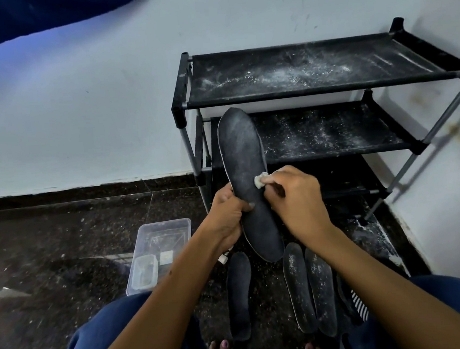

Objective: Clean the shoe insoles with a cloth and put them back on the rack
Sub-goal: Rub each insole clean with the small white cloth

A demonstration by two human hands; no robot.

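Note:
My left hand (pixel 228 215) grips a dusty black insole (pixel 242 156) at its middle and holds it upright in front of the rack. A small white cloth (pixel 259 179) is pinched in my right hand (pixel 294 196) and pressed against the insole's right side. Three more black insoles lie on the floor below: one (pixel 239 294) on the left and two (pixel 298 287) (pixel 321 291) side by side on the right, speckled with white dust. The black shoe rack (pixel 324 89) stands against the wall, with white powder on its shelves.
A clear plastic box (pixel 161 248) with a small tub inside sits on the dark speckled floor at my left. A small white object (pixel 224 258) lies by my left wrist. A striped item (pixel 360 306) lies at the right. My knees and bare feet are at the bottom.

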